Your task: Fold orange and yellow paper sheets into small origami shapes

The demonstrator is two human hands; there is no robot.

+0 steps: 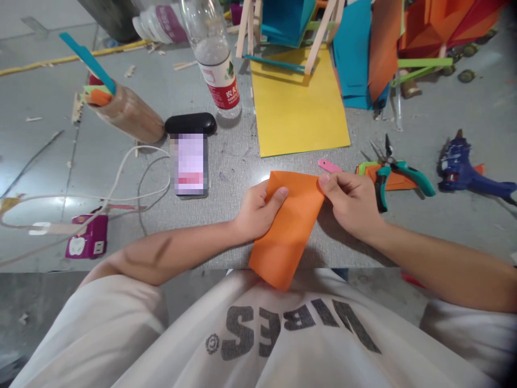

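Note:
An orange paper sheet (291, 221) is held between both hands over the table's front edge, its lower end curling down near the shirt. My left hand (258, 211) grips the sheet's left side, with the thumb on top and the other fingers hidden behind it. At the upper right corner, my right hand (349, 202) pinches the paper between thumb and fingertips. Just beyond the hands lie a small pink piece (329, 165) and a yellow sheet (301, 116).
Pliers (388, 171) rest on coloured scraps at the right, beside a blue glue gun (462, 164). A phone (190, 164), black case (190, 124), bottle (220, 75) and stick holder (131, 113) stand or lie left. A purple charger (93, 236) has cables.

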